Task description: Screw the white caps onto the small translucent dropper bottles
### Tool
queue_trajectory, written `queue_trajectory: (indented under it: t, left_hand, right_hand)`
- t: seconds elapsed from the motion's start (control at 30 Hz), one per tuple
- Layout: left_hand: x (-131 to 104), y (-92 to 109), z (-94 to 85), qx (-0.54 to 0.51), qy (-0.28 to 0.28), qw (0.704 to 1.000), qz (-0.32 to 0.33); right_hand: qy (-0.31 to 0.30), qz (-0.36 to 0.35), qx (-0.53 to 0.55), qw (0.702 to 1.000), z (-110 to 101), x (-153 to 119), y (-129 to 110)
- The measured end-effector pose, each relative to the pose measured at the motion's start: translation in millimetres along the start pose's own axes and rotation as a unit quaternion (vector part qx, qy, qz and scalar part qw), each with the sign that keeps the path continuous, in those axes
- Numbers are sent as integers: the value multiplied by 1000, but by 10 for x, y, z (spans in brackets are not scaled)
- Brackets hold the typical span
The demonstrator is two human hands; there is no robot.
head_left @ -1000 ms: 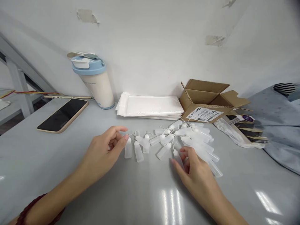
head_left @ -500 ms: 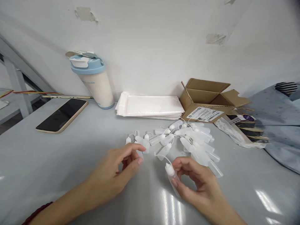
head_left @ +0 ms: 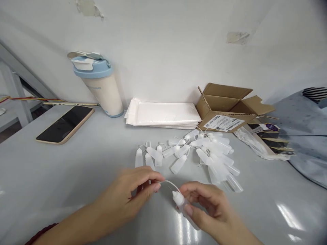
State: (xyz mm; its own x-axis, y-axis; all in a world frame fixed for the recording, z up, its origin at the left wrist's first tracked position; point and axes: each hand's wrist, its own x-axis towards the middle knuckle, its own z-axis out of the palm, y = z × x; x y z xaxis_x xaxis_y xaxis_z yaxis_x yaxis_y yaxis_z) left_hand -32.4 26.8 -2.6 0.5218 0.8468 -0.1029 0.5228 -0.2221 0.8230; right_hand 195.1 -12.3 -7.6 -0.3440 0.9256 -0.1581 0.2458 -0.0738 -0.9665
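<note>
A small translucent squeeze bottle (head_left: 187, 211) with a white needle-tip top is gripped by my right hand (head_left: 208, 206), tilted with its tip up to the left. From its neck a thin white cap strap (head_left: 171, 183) curves over to my left hand (head_left: 143, 185), whose thumb and forefinger pinch the free end; the cap itself is hidden by the fingers. A fine needle (head_left: 170, 188) sticks out of the bottle's tip, uncapped. Beyond my left hand a few similar bottles (head_left: 138, 158) stand or lean together. A heap of more such bottles (head_left: 217, 149) lies behind my right hand.
At the back are a stack of white padded envelopes (head_left: 163, 114) and an open cardboard box (head_left: 224, 117). A cream tumbler (head_left: 102, 92) and a phone (head_left: 65, 125) stand to the left. Packaged items (head_left: 270, 139) lie at right, beside a person's clothing (head_left: 304, 136).
My left hand has moved down and right and now pinches the strap's free end. The bottle in my right hand has shifted down and slightly left.
</note>
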Motion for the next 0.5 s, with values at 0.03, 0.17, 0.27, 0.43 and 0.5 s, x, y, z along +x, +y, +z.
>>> queue_trajectory:
  t: [0.03, 0.17, 0.27, 0.43, 0.5]
  left_hand:
    - [4, -12, 4, 4, 0, 1000, -1]
    - [15, -45, 17, 8, -12, 1000, 12]
    - [19, -59, 30, 15, -9, 999, 32]
    - [20, -37, 35, 11, 0, 999, 31]
    - [19, -4, 20, -17, -6, 1000, -5]
  right_hand:
    - [0, 6, 11, 1000, -1, 1, 1]
    - [9, 26, 50, 998, -15, 9, -5]
    - [7, 44, 64, 997, -32, 15, -16]
    - [5, 64, 72, 995, -42, 5, -12]
    - [3, 69, 79, 994, -39, 0, -3]
